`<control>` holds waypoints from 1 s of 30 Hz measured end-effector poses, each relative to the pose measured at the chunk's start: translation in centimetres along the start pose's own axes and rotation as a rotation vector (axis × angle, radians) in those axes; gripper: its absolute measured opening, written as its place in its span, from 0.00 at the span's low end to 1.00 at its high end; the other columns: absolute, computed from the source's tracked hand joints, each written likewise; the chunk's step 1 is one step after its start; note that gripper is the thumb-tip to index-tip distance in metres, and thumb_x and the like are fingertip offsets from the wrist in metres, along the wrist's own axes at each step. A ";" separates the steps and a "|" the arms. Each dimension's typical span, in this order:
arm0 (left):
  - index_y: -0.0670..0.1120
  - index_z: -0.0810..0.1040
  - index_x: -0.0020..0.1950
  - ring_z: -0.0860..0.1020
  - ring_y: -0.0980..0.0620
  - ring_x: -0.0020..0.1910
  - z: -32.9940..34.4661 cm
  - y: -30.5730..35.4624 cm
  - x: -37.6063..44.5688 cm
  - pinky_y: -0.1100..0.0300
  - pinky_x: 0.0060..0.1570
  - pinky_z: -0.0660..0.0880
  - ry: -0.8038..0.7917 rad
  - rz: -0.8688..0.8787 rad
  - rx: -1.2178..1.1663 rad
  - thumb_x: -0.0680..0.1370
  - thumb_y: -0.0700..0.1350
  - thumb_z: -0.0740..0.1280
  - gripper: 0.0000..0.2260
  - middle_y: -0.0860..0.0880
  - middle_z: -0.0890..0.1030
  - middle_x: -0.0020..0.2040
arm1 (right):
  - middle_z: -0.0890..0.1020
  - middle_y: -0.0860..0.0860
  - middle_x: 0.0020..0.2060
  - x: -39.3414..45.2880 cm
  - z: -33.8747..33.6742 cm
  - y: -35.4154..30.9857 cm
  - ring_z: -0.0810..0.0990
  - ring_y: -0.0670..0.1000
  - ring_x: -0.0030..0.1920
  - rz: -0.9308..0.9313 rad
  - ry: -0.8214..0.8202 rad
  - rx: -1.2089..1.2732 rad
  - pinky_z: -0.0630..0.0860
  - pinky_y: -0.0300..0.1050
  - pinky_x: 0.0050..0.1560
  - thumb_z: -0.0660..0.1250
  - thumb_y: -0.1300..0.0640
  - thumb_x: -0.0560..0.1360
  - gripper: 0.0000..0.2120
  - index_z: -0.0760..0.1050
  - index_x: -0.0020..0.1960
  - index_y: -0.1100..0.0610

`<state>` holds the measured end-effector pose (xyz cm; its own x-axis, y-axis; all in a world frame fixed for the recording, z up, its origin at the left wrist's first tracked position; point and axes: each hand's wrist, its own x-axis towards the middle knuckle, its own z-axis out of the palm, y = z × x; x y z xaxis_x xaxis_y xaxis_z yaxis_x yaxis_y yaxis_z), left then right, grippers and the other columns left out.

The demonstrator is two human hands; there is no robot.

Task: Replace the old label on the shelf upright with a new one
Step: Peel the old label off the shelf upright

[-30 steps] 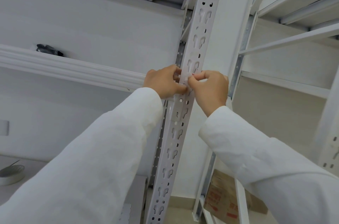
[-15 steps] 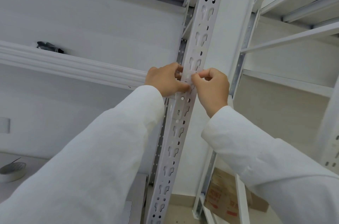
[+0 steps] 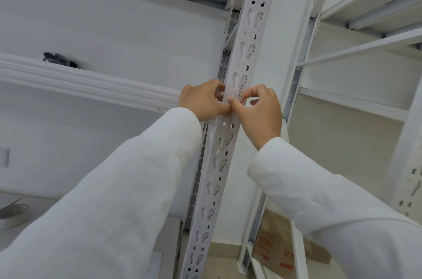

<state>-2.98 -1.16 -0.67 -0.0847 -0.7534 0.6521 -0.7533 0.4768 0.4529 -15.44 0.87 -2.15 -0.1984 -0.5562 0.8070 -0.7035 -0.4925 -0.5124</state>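
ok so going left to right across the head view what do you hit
tape roll → dark object on the shelf → left hand → label on the shelf upright → right hand → cardboard box

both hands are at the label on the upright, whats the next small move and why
Probably keep peeling: the right hand pinches a lifted corner of the label, red print showing, while the left hand braces the upright. Most of the label looks stuck, so pull slowly across.
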 end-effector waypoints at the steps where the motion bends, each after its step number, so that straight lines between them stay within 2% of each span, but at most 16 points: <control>1: 0.53 0.72 0.63 0.77 0.55 0.57 0.0 0.0 0.0 0.59 0.57 0.61 0.003 0.001 -0.001 0.71 0.56 0.68 0.21 0.56 0.81 0.56 | 0.76 0.47 0.48 -0.1 0.1 0.2 0.76 0.50 0.49 -0.009 0.009 -0.031 0.74 0.52 0.54 0.69 0.48 0.70 0.09 0.71 0.43 0.49; 3: 0.53 0.73 0.62 0.77 0.55 0.56 0.0 0.0 0.0 0.58 0.58 0.61 0.007 0.003 -0.007 0.71 0.57 0.68 0.21 0.57 0.81 0.56 | 0.77 0.45 0.47 -0.2 0.2 0.4 0.75 0.51 0.51 -0.012 0.025 -0.070 0.72 0.57 0.58 0.68 0.48 0.70 0.07 0.70 0.42 0.48; 9: 0.53 0.73 0.62 0.77 0.56 0.55 -0.2 0.1 -0.1 0.59 0.58 0.61 0.009 0.007 -0.007 0.71 0.56 0.68 0.21 0.57 0.81 0.56 | 0.76 0.44 0.44 -0.1 0.3 0.4 0.76 0.49 0.50 -0.022 0.032 -0.081 0.71 0.57 0.60 0.66 0.50 0.72 0.03 0.72 0.41 0.47; 13: 0.53 0.72 0.62 0.74 0.58 0.49 -0.1 0.1 -0.1 0.60 0.57 0.60 0.008 0.007 -0.017 0.70 0.56 0.69 0.21 0.58 0.80 0.52 | 0.76 0.46 0.44 -0.2 0.5 0.4 0.75 0.48 0.48 0.018 0.029 0.002 0.71 0.57 0.60 0.66 0.53 0.72 0.04 0.72 0.39 0.48; 15: 0.53 0.72 0.62 0.74 0.58 0.50 -0.1 0.0 -0.1 0.60 0.57 0.60 0.012 0.008 -0.017 0.70 0.56 0.69 0.22 0.59 0.77 0.49 | 0.77 0.47 0.46 -0.2 0.6 0.3 0.74 0.47 0.48 0.060 0.017 0.067 0.71 0.56 0.60 0.66 0.54 0.72 0.07 0.71 0.36 0.47; 17: 0.53 0.72 0.62 0.75 0.57 0.52 -0.1 0.0 -0.1 0.60 0.58 0.60 0.012 0.013 -0.012 0.70 0.56 0.69 0.22 0.59 0.77 0.49 | 0.78 0.48 0.46 -0.2 0.6 0.2 0.74 0.48 0.47 0.097 0.015 0.106 0.73 0.55 0.59 0.66 0.54 0.71 0.07 0.72 0.35 0.47; 20: 0.53 0.72 0.62 0.75 0.57 0.52 -0.1 0.0 -0.1 0.60 0.57 0.60 0.011 0.012 -0.008 0.70 0.56 0.69 0.22 0.58 0.79 0.52 | 0.81 0.50 0.46 -0.1 0.7 0.4 0.77 0.50 0.48 0.126 0.030 0.174 0.75 0.54 0.55 0.67 0.55 0.70 0.02 0.76 0.38 0.51; 24: 0.53 0.71 0.63 0.76 0.55 0.57 -0.1 0.0 -0.1 0.60 0.56 0.60 0.002 0.005 -0.008 0.70 0.56 0.70 0.23 0.57 0.80 0.56 | 0.82 0.51 0.44 -0.1 0.7 1.0 0.79 0.50 0.48 0.124 0.053 0.238 0.76 0.51 0.53 0.67 0.57 0.70 0.02 0.77 0.39 0.55; 30: 0.53 0.71 0.63 0.76 0.55 0.58 0.0 0.0 -0.1 0.61 0.55 0.59 0.003 0.005 -0.016 0.70 0.57 0.69 0.23 0.57 0.80 0.57 | 0.82 0.49 0.39 0.1 0.9 1.5 0.80 0.50 0.47 0.140 0.092 0.302 0.76 0.44 0.48 0.68 0.59 0.70 0.02 0.77 0.39 0.57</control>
<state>-2.96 -1.07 -0.68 -0.0868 -0.7493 0.6565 -0.7426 0.4879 0.4588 -15.84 -0.51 -3.11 -0.3489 -0.5768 0.7386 -0.4342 -0.5990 -0.6728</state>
